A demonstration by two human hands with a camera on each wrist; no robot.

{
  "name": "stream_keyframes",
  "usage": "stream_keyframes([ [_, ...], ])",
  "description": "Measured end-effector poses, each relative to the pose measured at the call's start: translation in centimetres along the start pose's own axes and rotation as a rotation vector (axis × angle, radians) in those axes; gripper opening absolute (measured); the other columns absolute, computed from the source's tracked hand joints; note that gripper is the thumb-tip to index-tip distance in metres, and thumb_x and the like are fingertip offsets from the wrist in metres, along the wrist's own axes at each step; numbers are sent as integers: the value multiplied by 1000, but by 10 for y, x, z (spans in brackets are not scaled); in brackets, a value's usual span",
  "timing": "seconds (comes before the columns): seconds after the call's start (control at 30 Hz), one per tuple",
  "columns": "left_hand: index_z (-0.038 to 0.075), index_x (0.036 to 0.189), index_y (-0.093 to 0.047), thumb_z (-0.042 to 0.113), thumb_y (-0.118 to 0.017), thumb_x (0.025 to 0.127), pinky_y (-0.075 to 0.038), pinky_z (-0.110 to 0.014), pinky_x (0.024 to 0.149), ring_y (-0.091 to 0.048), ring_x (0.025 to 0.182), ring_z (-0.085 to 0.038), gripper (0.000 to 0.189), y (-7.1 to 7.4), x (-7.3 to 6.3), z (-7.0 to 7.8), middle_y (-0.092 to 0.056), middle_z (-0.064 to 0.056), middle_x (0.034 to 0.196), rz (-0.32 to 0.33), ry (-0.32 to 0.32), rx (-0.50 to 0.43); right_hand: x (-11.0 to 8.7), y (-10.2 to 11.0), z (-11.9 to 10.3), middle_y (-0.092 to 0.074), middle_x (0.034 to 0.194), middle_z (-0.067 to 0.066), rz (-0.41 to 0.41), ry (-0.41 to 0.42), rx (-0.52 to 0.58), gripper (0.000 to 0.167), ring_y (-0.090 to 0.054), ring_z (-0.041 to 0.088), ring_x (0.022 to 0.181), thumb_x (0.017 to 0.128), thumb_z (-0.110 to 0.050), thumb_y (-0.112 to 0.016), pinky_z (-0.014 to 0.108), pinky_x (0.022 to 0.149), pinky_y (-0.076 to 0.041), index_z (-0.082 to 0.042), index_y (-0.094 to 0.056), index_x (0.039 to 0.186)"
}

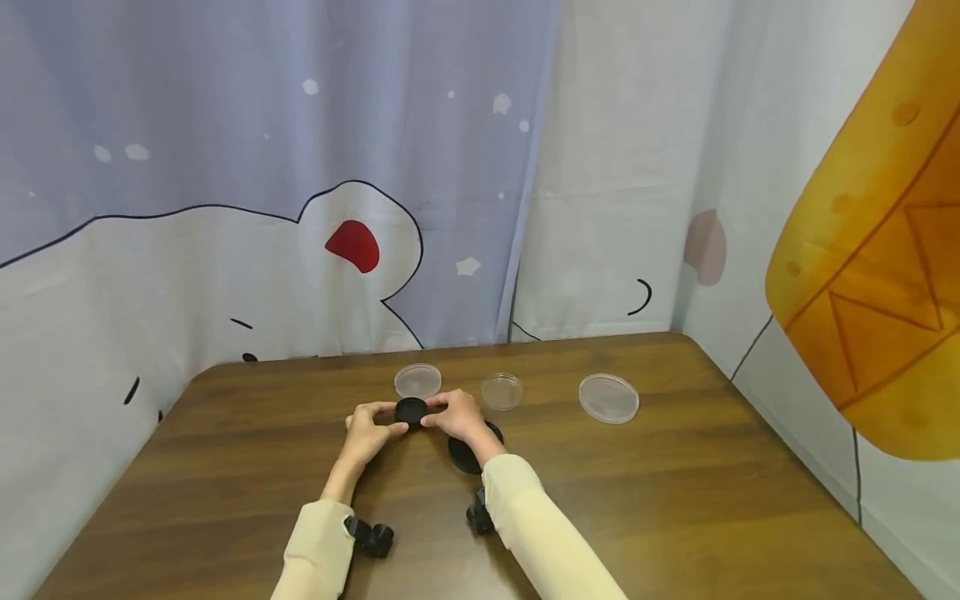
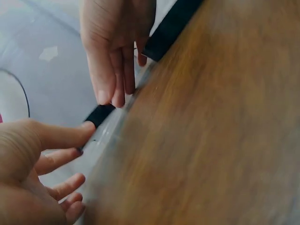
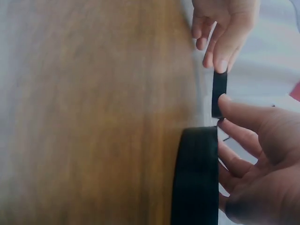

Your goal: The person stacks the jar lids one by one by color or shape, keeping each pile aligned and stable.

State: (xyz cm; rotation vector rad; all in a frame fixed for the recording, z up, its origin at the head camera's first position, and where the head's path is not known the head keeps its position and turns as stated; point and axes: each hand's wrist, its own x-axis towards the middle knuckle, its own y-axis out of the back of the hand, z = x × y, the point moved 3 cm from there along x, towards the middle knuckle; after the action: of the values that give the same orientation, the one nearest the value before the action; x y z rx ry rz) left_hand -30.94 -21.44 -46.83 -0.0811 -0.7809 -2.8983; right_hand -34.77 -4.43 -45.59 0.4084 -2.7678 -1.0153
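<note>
– Which shapes and materials lie before you?

– Between your hands there is one small black disc (image 1: pixel 411 412), round, dark and matte, with a short straight side wall. Just behind it, on the table (image 1: pixel 637 517), lies a left clear dish (image 1: pixel 417 381), transparent and shallow, with a thin rim. To the right you have a middle clear dish (image 1: pixel 502 391), smaller, and, well apart, a right clear dish (image 1: pixel 608 398). The table is brown, with a streaked wood grain and a soft shine. A larger black disc (image 1: pixel 460 458) lies partly under your right forearm.

– And your hands, how far are they open?

– Your left hand (image 1: pixel 365 436) pinches the small black disc at its left side; thumb and forefinger stand narrowly apart at the rim, and the other fingers are loosely bent, free of it. Your right hand (image 1: pixel 456 414) pinches the opposite side in the same narrow way, with thumb and fingertips. Whether the small black disc touches the table, I cannot tell.
</note>
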Motion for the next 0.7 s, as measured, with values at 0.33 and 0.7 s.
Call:
stream_keyframes([
  [0.33, -7, 124, -53, 16, -74, 84, -42, -58, 103, -48, 125, -45, 50, -8, -3, 30, -51, -29, 133, -86, -32, -90, -15, 31, 12, -66, 126, 18, 37, 119, 266, 33, -54, 38, 127, 87, -16, -73, 54, 108, -40, -3, -70, 117],
  [0.7, -2, 114, -51, 20, -77, 82, -46, -57, 98, -52, 122, -43, 46, -30, -20, 54, -54, -25, 127, -182, -105, -89, -42, 61, 33, -65, 126, 20, 5, 146, 386, 34, -58, 38, 121, 88, -12, -71, 50, 102, -47, 0, -67, 119],
])
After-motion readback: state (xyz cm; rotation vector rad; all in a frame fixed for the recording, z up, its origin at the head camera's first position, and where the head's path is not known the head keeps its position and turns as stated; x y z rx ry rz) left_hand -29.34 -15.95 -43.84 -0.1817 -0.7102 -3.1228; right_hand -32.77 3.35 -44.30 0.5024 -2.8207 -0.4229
